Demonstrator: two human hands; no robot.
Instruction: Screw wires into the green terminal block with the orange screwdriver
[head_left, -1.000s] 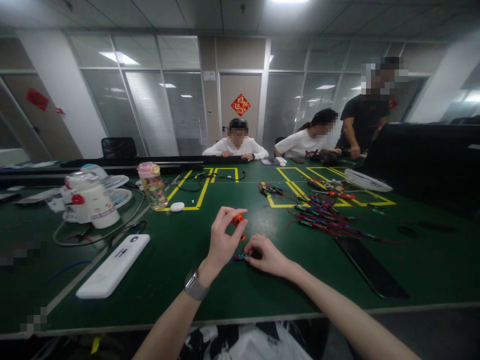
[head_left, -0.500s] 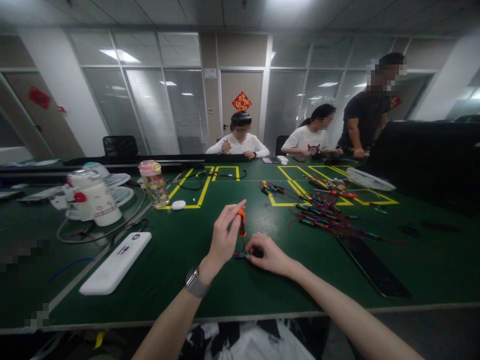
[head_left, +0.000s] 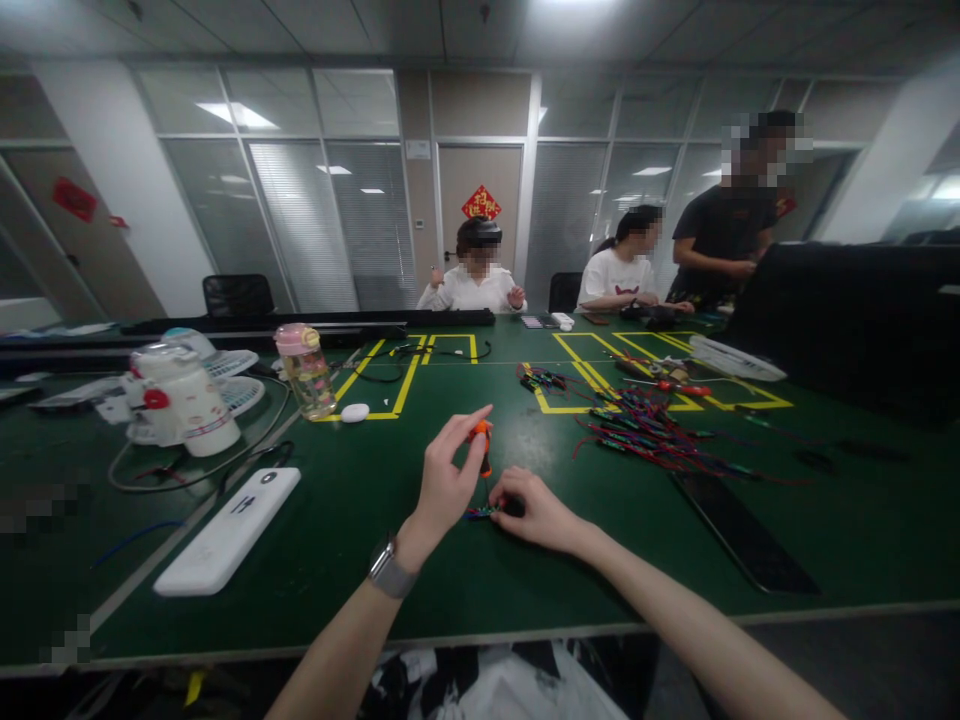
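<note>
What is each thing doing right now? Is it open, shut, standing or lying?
Left hand: pinching the screwdriver.
Screwdriver: upright, tip down at the part.
Right hand: holding the part on the table.
Bottle: upright, lid shut.
Wires: loose, tangled heap.
White box: lying flat.

We cannot read any words or numbers here. A red, diamond-shaped paper sign (head_left: 481, 203) hangs on the brown door (head_left: 480, 255) far back, and it has gold marks, but they are too small for us to read. A red paper sign (head_left: 75, 198) on the left wall is blurry too. The long, flat white plastic box (head_left: 217, 540) on the green table (head_left: 465, 590) has two small dark marks that we cannot make out.
</note>
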